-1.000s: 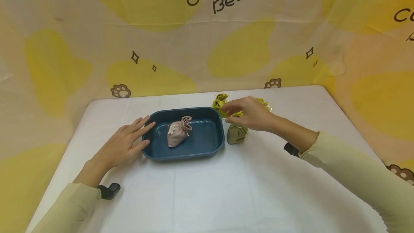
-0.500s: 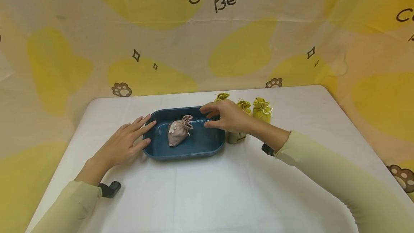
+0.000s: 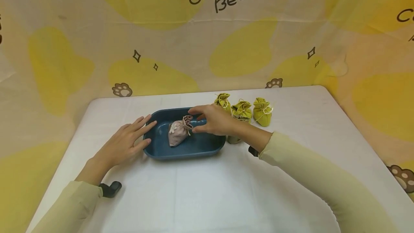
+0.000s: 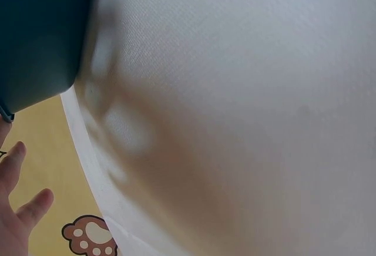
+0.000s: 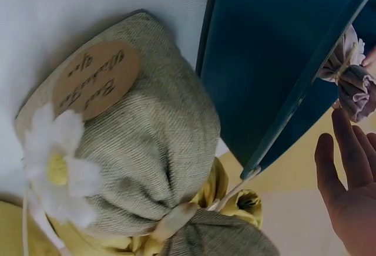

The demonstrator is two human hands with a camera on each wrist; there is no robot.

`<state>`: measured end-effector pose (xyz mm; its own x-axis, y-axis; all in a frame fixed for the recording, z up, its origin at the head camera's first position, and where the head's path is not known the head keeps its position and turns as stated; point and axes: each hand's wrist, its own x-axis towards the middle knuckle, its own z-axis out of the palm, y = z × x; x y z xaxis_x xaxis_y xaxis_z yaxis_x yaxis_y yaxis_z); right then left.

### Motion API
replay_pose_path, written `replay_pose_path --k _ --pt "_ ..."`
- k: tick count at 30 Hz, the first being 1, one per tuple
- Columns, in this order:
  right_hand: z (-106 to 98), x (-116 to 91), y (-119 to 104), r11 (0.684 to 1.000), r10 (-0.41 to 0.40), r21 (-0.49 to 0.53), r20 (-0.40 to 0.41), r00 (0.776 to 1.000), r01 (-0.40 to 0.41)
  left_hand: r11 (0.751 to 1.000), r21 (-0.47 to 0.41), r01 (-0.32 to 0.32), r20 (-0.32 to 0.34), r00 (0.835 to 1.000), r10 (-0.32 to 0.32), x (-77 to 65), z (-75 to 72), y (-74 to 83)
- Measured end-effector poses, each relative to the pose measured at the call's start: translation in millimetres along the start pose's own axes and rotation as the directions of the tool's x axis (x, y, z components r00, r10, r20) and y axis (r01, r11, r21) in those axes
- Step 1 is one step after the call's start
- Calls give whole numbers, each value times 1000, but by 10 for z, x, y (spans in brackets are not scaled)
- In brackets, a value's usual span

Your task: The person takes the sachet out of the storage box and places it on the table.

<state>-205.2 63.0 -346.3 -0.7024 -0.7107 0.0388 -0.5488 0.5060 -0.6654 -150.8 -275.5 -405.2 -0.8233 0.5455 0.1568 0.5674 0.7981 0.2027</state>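
Note:
A blue tray (image 3: 207, 141) sits on the table, and a pale pink drawstring pouch (image 3: 176, 134) with a white flower lies tilted inside it. My left hand (image 3: 127, 141) rests at the tray's left rim with its fingers spread. Over the tray's right half is my right hand (image 3: 217, 120), its thumb and fingers apart beside the pouch's gathered neck. In the right wrist view, the fingers of the right hand (image 5: 352, 191) appear close to the pink pouch (image 5: 349, 74) and do not grip it. The left wrist view shows the tray's outer wall (image 4: 41, 39) and part of the left hand.
A grey-green pouch (image 5: 147, 132) with a round label and white flower stands just right of the tray, partly hidden by the right forearm in the head view. Behind it are yellow-green pouches (image 3: 262, 112). A patterned cloth (image 3: 239, 53) hangs behind the white table (image 3: 200, 193).
My right hand has moved left, from above the pouches outside the tray to beside the pink pouch. The pouches behind are now uncovered. My left hand stays at the rim.

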Motion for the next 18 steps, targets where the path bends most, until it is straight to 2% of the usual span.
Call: replay_pose_path --k 11,18 --pt "94 153 -69 1000 -8 -3 45 999 8 1000 -10 0 4 1000 0 -1 -30 -10" --pt "183 233 -123 996 -35 -76 28 999 37 1000 -19 -6 0 1000 6 5 -25 -27"
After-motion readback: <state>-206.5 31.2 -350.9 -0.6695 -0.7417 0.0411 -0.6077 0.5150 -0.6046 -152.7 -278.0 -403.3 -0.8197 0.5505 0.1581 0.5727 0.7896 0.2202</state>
